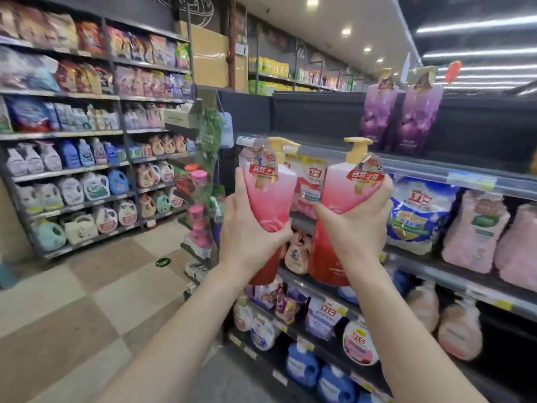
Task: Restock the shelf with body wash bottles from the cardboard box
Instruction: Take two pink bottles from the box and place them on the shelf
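I hold two pink-to-red body wash bottles with yellow pump tops, both upright at chest height in front of the shelf unit on my right. My left hand (250, 231) grips the left bottle (273, 196) around its middle. My right hand (354, 225) grips the right bottle (340, 187) the same way. Each bottle carries a red label tag near its neck. The top shelf (421, 167) behind the bottles is mostly bare, with two purple refill pouches (401, 117) standing on it. No cardboard box is in view.
The right-hand shelving holds white and pink detergent bags (421, 213), pink pouches (476, 231) and blue jugs (302, 365) lower down. Across the tiled aisle floor (101, 286), a full shelf wall (72, 158) of detergent bottles and bags stands at left. A hanging rack (200, 205) stands at the unit's end.
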